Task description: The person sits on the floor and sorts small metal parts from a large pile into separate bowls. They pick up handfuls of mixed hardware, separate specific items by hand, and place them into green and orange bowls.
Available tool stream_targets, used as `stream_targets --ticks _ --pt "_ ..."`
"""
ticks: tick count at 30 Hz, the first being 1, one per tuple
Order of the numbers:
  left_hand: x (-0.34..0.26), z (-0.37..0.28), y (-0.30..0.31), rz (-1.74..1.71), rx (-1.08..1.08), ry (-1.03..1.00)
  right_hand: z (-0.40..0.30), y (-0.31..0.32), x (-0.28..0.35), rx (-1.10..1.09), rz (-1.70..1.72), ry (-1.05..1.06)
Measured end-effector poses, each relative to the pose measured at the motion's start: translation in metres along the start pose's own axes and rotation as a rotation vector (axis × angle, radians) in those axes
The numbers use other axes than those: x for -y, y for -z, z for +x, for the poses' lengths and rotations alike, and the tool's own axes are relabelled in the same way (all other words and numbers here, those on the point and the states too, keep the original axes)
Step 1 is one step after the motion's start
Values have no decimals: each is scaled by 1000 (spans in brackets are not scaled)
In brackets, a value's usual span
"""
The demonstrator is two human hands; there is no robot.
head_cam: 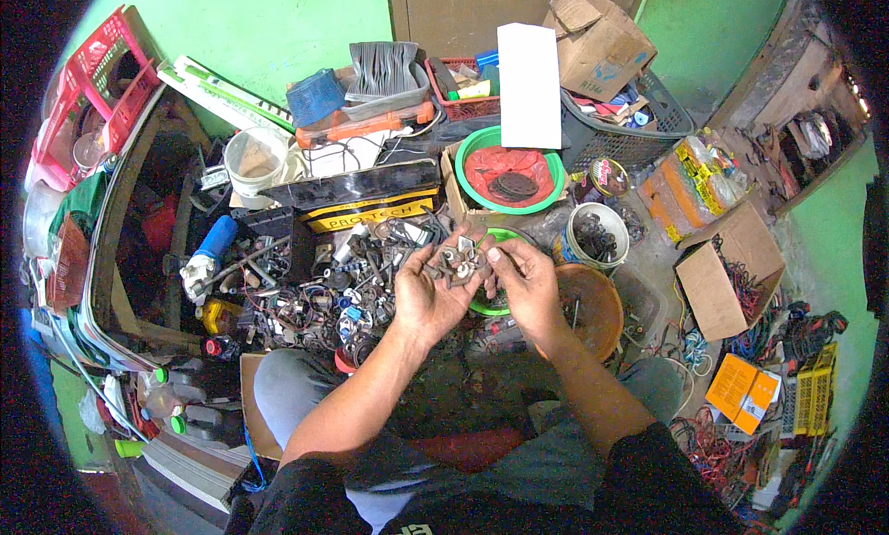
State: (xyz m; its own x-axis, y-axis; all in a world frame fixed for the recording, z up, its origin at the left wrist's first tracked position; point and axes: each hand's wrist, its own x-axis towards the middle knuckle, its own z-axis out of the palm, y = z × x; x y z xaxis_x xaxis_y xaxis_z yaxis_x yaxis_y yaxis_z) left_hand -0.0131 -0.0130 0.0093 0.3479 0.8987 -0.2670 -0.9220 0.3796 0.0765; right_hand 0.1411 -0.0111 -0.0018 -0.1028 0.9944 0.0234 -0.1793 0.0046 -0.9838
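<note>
My left hand [436, 295] is cupped palm up and holds several small metal parts [458, 260], some whitish, some brown. Close beside it, the fingertips of my right hand [529, 274] pinch together at the edge of the pile; what lies between them is too small to make out. Below both hands, partly hidden by them, stands a green plastic basin [496, 311]. A large heap of mixed metal and plastic parts [333, 292] spreads to the left of my left hand.
Right of my hands are a brown round basin [601, 313] and a white bucket of dark parts [621, 240]. Behind them sit a black toolbox lid [354, 184] and a green basin with red plastic [474, 142]. An open cardboard box [715, 292] of wires stands farther right.
</note>
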Motion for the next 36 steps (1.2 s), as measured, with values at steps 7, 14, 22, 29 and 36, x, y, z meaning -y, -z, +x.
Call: stream_targets --ticks 7,14,22,29,36 --pt "-4 1 7 7 -8 -10 0 -3 8 54 -6 122" --pt "-4 2 2 25 1 -6 4 6 6 72 -278 181" --pt "-4 4 0 -29 -40 -31 14 18 22 10 -209 125" --pt "-11 8 6 -59 -48 -70 29 60 -10 -83 -679 84" --pt "-12 7 6 -28 -42 -80 26 64 -23 -85 -754 148"
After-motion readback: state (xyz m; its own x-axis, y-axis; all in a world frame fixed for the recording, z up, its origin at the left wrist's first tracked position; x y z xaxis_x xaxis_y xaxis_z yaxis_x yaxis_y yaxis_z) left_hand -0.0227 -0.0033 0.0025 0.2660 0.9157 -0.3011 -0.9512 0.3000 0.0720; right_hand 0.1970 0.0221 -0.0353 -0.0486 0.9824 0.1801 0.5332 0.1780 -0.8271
